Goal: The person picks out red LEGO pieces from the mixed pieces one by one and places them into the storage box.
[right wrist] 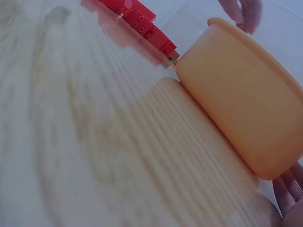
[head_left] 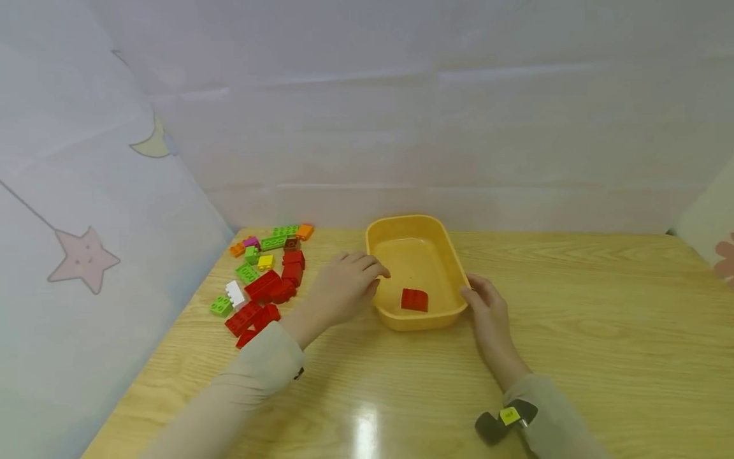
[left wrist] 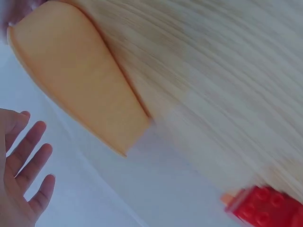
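Note:
A yellow plastic bin stands upright on the wooden table, with one red toy brick lying inside near its front wall. My left hand hovers over the bin's left rim. Its fingers look spread and relaxed in the left wrist view, with nothing in them. At the bin's right side, my right hand holds the rim near the front corner, thumb at the edge. Some of that hand's fingers show beside the bin's outer wall in the right wrist view.
Loose toy bricks lie at the table's left: several red bricks, green bricks, a white brick, a yellow brick and orange bricks. A pale wall covering rises behind the table.

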{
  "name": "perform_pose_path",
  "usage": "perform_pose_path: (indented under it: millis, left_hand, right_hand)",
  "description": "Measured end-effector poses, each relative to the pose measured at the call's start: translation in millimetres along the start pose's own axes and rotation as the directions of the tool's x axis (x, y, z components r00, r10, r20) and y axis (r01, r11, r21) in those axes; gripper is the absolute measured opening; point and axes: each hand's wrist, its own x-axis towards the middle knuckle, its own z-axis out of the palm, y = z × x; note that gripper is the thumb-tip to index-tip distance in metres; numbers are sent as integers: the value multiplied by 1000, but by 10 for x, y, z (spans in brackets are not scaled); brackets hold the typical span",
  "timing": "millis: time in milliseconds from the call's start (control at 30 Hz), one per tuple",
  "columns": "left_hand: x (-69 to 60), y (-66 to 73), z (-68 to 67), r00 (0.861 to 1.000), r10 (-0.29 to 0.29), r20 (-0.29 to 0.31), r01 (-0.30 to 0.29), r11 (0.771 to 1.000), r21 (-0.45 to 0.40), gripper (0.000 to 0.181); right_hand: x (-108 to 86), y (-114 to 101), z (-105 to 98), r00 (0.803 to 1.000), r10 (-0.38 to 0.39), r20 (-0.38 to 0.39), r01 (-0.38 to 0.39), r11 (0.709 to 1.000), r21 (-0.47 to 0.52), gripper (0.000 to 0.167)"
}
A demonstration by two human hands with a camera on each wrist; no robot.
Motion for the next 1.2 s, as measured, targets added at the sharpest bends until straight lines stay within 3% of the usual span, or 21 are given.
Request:
perform_pose_path:
  millis: [433, 800, 900, 1200]
  left_hand:
    - [-647, -468, -158, 995, -64, 82, 56, 994, 92, 20]
    - [-1046, -841, -202, 964, -159, 212, 123, 977, 176, 32]
    - [-1110, -937, -210, 941, -241, 238, 201, 963, 180, 38]
    - [-1315, -1181, -166, 839, -447, 310, 408, 894, 183, 48]
  right_hand:
    - [-3, 66, 4, 1000, -8, 4, 8, 997, -81, 39]
    - [4, 86, 14, 1000, -19, -5, 18, 997, -76, 37]
    - [9, 82, 20, 1000, -23, -6, 22, 997, -71, 36]
    - [1, 49, 29, 1000, -26, -3, 25, 998, -51, 37]
